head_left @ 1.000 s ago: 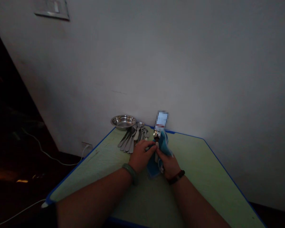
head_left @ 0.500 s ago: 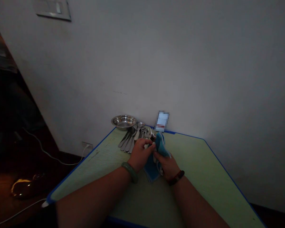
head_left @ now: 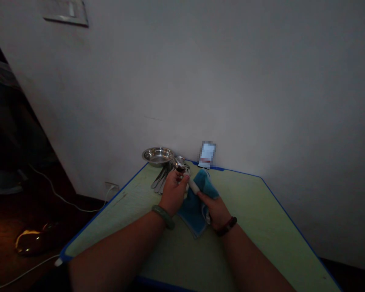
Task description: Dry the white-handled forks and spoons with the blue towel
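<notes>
"Green table (head_left: 246,219), blue cloth (head_left: 194,217): how did the grip look?"

"Firm. Left hand (head_left: 173,192) closed round a steel utensil (head_left: 180,163), its head just beside the cutlery pile (head_left: 161,180); right hand (head_left: 215,211) pinched the cloth against the white handle (head_left: 194,186), a steady two-handed hold."

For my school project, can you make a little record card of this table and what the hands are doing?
Left hand: holds a metal spoon with a pale handle
Right hand: holds a blue cloth beside the spoon's handle
Nearby: a pile of metal cutlery and a steel bowl
Table: green top, blue edge
Left wrist: a green bangle
Right wrist: a dark bead bracelet
</notes>
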`<state>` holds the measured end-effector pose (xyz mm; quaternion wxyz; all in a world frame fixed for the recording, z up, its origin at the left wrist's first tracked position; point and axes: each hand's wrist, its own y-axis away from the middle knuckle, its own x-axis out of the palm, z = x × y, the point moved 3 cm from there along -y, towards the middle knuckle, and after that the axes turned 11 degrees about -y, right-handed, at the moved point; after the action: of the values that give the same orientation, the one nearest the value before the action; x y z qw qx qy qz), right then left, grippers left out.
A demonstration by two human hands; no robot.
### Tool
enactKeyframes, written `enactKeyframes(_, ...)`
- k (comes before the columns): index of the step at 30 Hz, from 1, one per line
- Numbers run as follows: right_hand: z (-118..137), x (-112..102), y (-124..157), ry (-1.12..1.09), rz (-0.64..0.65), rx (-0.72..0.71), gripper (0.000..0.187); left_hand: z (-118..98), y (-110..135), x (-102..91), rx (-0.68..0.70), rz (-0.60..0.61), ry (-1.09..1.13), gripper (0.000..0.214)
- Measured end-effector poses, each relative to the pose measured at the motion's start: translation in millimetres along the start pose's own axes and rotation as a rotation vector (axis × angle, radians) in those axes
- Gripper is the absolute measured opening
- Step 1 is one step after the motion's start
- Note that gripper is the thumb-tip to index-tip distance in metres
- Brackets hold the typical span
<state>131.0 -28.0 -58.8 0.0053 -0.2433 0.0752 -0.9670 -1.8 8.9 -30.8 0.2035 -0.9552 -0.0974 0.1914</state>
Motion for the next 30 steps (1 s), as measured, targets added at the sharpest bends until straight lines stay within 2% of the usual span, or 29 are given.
enactKeyframes(3, -0.6, 1.0, -0.2, -0.09, -0.005, 0.079, 0.042, -0.6, 0.9, 3.3, -0.02, 0.061, 0.197, 0.024)
enactKeyframes(6, 1.3, 0.7, -0.7, -0.13, -0.058, 0.079, 0.044, -3.7, 2.5, 4.3, 0.003, 0.095, 0.3, 0.026)
enactKeyframes(10, 1.1, 3.2, 0.3, -0.118, -0.039, 0.111, 0.043, -2.7, 3.9, 3.7, 0.026, 0.087, 0.105, 0.023)
enactKeyframes(16, -1.9, 2.2, 2.2, -0.087, -0.019, 0.114, 0.039, 0.3, 5.7, 6.7, 0.069, 0.136, -0.177, 0.02)
enactKeyframes(22, -2.3, 3.9, 2.5, -0.163, 0.009, 0.155, 0.038, -0.7, 6.7, 7.7, 0.099, 0.155, -0.266, 0.019)
enactKeyframes(30, -5.9, 1.1, 1.2, -0.154, -0.011, 0.164, 0.037, -1.9, 9.3, 9.5, 0.127, 0.171, -0.305, 0.017)
